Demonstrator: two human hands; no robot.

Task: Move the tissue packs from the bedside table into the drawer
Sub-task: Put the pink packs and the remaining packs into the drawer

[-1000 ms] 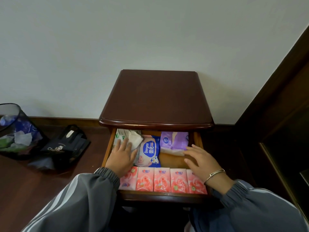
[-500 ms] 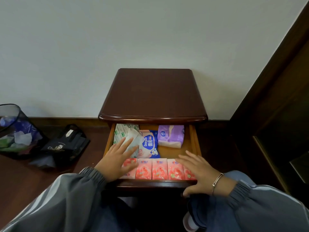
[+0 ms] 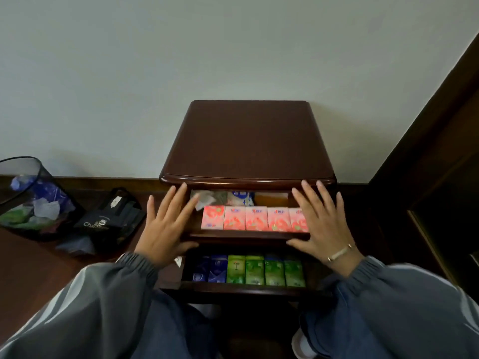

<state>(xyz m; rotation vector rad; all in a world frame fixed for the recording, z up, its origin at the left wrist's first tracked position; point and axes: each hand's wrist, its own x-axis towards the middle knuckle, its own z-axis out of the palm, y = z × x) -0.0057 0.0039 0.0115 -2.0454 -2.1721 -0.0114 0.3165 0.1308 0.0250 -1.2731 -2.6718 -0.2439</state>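
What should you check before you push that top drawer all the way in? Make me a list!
1. Top of the bedside table free of tissue packs: ok.
2. The pink tissue packs sit in a neat row inside the top drawer: ok.
3. The white wrapper at the back is low enough to slide under: cannot tell.
4. Fingertips of the left hand away from the gap under the tabletop: not ok, they reach its edge.
5. Fingertips of the right hand likewise: not ok.
6. The lower drawer shut: not ok, it stands open, showing blue packs and green packs.
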